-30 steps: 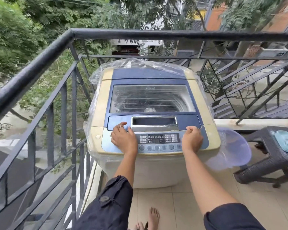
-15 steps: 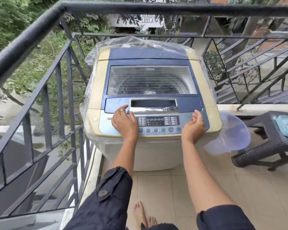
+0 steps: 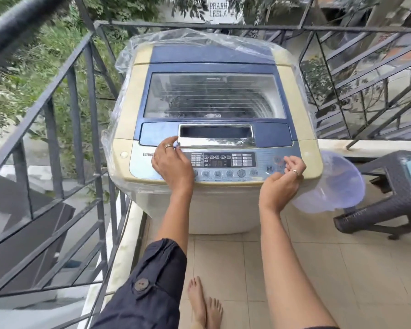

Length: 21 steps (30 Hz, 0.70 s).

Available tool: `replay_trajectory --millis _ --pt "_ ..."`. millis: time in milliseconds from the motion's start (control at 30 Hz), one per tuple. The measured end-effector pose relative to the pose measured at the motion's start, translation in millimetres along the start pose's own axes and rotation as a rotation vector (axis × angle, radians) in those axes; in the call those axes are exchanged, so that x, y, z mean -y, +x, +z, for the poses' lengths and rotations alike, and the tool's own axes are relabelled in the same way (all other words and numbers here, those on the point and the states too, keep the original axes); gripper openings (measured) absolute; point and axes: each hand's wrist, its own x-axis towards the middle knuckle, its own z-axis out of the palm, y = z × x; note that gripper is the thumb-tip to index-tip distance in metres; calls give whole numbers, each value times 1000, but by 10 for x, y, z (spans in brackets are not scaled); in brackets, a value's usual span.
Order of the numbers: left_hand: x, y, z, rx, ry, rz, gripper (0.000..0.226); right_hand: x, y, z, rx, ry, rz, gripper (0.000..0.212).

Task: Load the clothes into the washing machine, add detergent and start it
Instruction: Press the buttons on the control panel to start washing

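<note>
A cream and blue top-loading washing machine (image 3: 292,96) stands on the balcony, wrapped in clear plastic, its glass lid (image 3: 214,96) down. Dark shapes show dimly through the glass. The control panel (image 3: 223,162) runs along the front edge, its display lit. My left hand (image 3: 173,162) rests flat on the panel's left part, fingers reaching the lid handle (image 3: 216,135). My right hand (image 3: 282,179) sits at the panel's right end, fingers curled, fingertips beside the start/pause button (image 3: 269,168). Neither hand holds anything.
A black metal railing (image 3: 57,96) runs close along the left and behind the machine. A translucent plastic tub (image 3: 335,184) leans between the machine and a dark wicker stool (image 3: 389,193) on the right. My bare feet (image 3: 204,305) stand on beige floor tiles.
The camera has moved closer and tilted down. My right hand slid right along the panel toward the start/pause button. My left hand stayed on the panel's left part.
</note>
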Motion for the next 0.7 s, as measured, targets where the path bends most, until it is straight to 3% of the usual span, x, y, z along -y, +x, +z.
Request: replay_trajectory --millis 267,700 --pt "20 -36 25 -26 17 5 29 -55 111 -65 79 -254 -96 48" --pt "7 -56 15 -45 6 5 43 28 72 -101 37 -301 -153 32"
